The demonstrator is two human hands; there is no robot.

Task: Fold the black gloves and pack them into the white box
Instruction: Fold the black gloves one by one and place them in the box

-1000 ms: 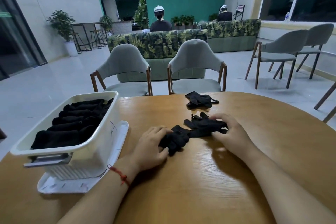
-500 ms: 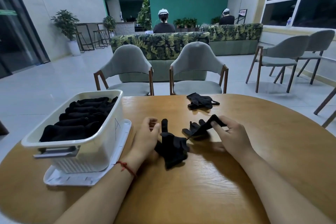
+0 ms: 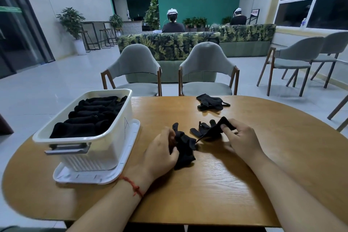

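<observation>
Box and lid stand at our left on the table, the white box resting on top of the upturned lid, with a grey handle facing us. Inside it, folded gloves lie packed in a row from the near end to the far end, filling most of the box up to about the rim.

Near the middle of the table we have both hands on black gloves. Our left hand is curled round a bunched glove. The fingers are wrapped into the cloth from the left, one glove finger sticks up above our knuckles, and the lower part of the bundle rests on the wood. A red string circles that wrist.

Our right hand pinches the cuff end of a second glove between thumb and forefinger and lifts that end off the table. The other fingers are loosely bent. This glove slopes down to the left, with its fingers lying on the wood beyond the bunched one. Its low corner comes right up to the bunched glove, and we cannot tell whether the two touch.

Farther off, near the far edge of the table and well apart from our hands, a loose pair of black gloves lies in a heap, unfolded.

Two grey chairs stand just beyond the table.
</observation>
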